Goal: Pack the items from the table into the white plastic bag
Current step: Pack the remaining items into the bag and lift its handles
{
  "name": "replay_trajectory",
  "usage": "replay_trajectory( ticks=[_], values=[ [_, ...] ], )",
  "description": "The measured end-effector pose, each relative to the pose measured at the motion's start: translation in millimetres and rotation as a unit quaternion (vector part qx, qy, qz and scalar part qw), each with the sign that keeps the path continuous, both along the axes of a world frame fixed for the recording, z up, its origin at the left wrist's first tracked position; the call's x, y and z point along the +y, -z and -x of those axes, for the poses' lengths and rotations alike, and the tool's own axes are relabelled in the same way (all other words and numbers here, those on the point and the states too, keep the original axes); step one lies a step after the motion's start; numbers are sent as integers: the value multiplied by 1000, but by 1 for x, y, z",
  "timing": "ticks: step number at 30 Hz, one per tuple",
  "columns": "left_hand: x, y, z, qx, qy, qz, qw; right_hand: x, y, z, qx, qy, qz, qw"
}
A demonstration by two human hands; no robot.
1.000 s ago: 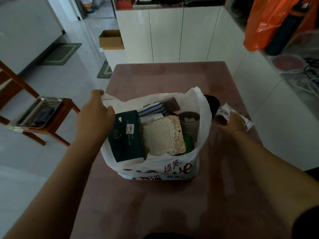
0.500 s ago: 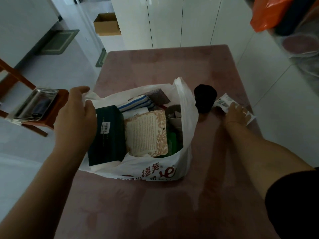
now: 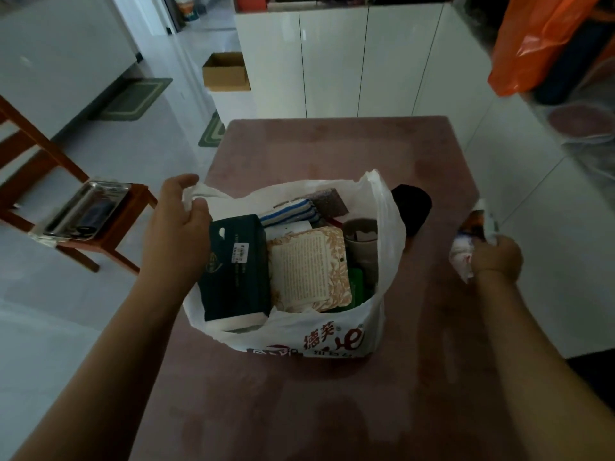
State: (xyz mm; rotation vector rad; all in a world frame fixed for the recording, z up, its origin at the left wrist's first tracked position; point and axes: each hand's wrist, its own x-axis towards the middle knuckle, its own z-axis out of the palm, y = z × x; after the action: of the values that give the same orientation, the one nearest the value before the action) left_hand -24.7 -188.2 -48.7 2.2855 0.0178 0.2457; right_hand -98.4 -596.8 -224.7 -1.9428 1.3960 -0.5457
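The white plastic bag [image 3: 299, 337] stands upright near the middle of the pink table [image 3: 332, 144], mouth open, red printed lettering on its near face. It is thin, crinkled, and filled close to the rim.

Contents, left to right: a dark green box [image 3: 236, 267] with a small white label, standing on end against the left wall; a cream patterned packet [image 3: 309, 267] with printed text, leaning at centre; a blue-and-white striped cloth [image 3: 289, 211] behind these; a brownish-purple block [image 3: 329, 202] at the back; a grey cup [image 3: 361, 241] at the right wall; a green item [image 3: 357, 284] below the cup, mostly hidden.

The left hand [image 3: 176, 234] is closed on the bag's left handle, fingers pinching the plastic at the rim.

The right hand [image 3: 496, 257] is well to the right of the bag, fingers wrapped around a white printed packet [image 3: 472, 234], held at the table's right edge.

A black rounded object [image 3: 412, 204] sits on the table just behind the bag's right side, touching or nearly touching it; which, cannot be determined.
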Motion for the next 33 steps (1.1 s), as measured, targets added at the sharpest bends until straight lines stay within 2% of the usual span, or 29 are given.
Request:
replay_trajectory(
  ticks=[2,4,7,9,11,13,15,17,19,21,22,23,25,27,28,29,30,31,32,33],
  values=[
    [4,-4,-1,5,11,26,1000,21,-35,17,-98,31,6,995],
    [8,-8,-2,3,22,43,999,51,-86,28,-220,16,24,975],
    [9,-12,-4,4,44,52,998,114,-174,40,-378,-83,45,921],
    [6,-14,-5,-2,56,59,997,160,-212,38,-412,-187,61,890],
    [4,-15,-4,-8,66,67,996,201,-222,27,-366,-284,79,883],
    [4,-17,-5,-4,73,79,994,238,-208,13,-276,-357,71,889],
    [6,-18,-6,-3,78,89,993,264,-182,0,-146,-383,104,906],
    [7,-19,-8,-7,84,93,992,280,-155,-10,-7,-388,166,906],
    [7,-19,-10,-7,85,91,992,289,-139,-15,119,-417,184,882],
    [6,-18,-13,-8,86,91,992,287,-136,-17,172,-473,156,850],
    [5,-17,-13,-10,86,92,992,282,-141,-16,151,-502,132,841],
    [5,-17,-13,-13,87,93,992,274,-150,-14,84,-525,103,841],
    [3,-17,-16,-21,86,90,992,247,-172,-10,-139,-504,94,847],
    [0,-18,-18,-28,82,80,993,202,-182,-13,-323,-352,169,862],
    [-2,-18,-19,-31,79,75,994,177,-180,-17,-371,-251,188,874],
    [-3,-19,-18,-32,77,70,994,150,-172,-24,-385,-162,187,889],
    [-4,-19,-18,-35,75,64,995,124,-159,-34,-363,-104,167,911],
    [-5,-19,-16,-38,72,57,995,99,-140,-44,-294,-89,140,941],
    [-7,-18,-15,-40,69,51,996,76,-118,-55,-185,-114,112,970],
    [-7,-18,-13,-40,65,45,996,57,-94,-64,-65,-166,82,980]
  ],
)
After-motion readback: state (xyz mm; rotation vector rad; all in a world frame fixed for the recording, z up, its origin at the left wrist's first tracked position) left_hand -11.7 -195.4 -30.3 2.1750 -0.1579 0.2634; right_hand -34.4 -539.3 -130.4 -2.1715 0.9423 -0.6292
